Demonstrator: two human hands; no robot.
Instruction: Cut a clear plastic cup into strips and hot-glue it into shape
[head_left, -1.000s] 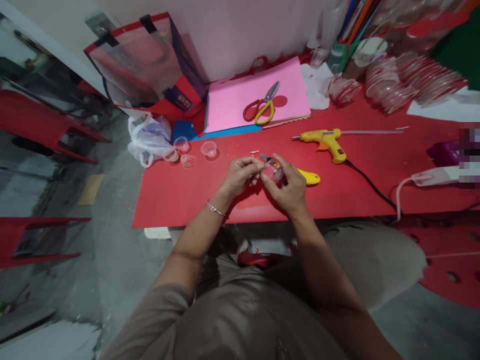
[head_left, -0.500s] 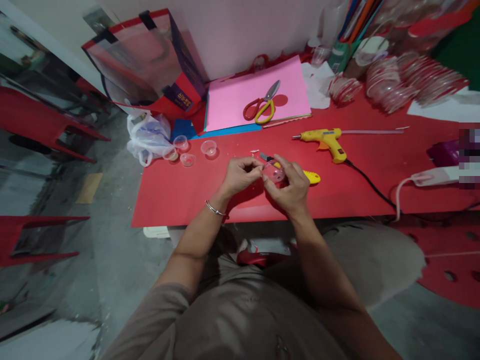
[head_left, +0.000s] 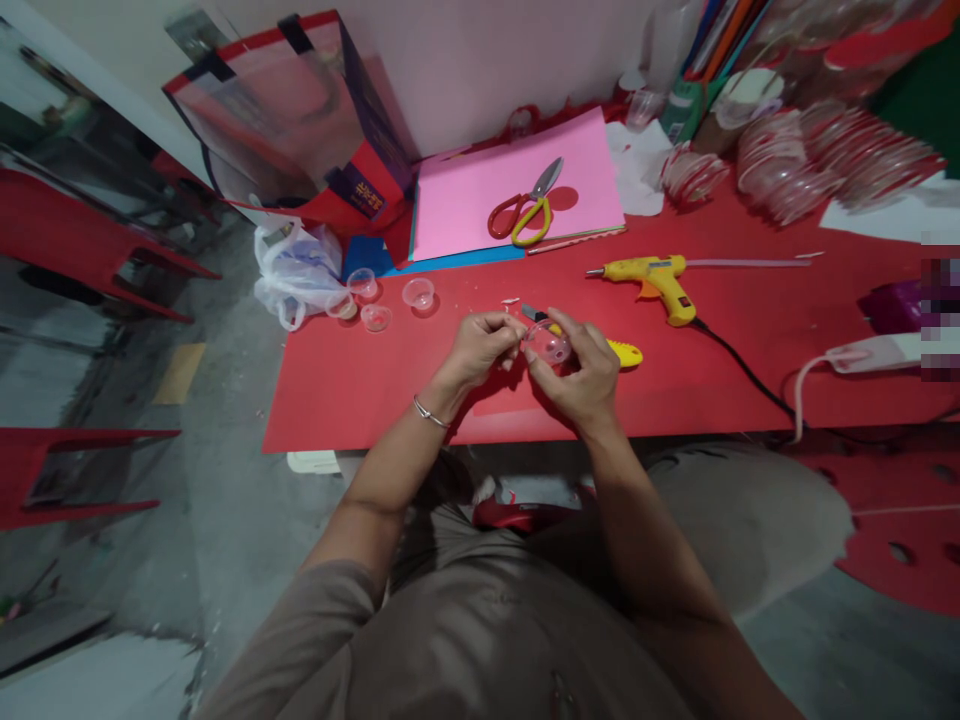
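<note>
A small clear plastic cup point(head_left: 553, 346) is tilted between my hands, just above the red tabletop. My right hand point(head_left: 581, 372) grips it around the right side, thumb below and fingers above. On its left, my left hand point(head_left: 486, 350) is closed in a pinch at the cup's rim; what lies between the fingertips is too small to make out. Partly hidden behind my right hand, a yellow utility knife point(head_left: 625, 354) lies on the table. To the left stand more clear cups point(head_left: 419, 295), several together.
A yellow glue gun point(head_left: 649, 280) with its cord lies to the right. Scissors point(head_left: 536, 208) rest on pink paper point(head_left: 457, 215). Rows of clear cups with red edging point(head_left: 784, 165) stand at the back right. A plastic bag point(head_left: 298, 275) and a large tote bag point(head_left: 367, 170) are at left.
The cup has turned and tilted slightly in my right hand. My left fingertips stay at its rim with small shifts. Other things on the table keep their places.
</note>
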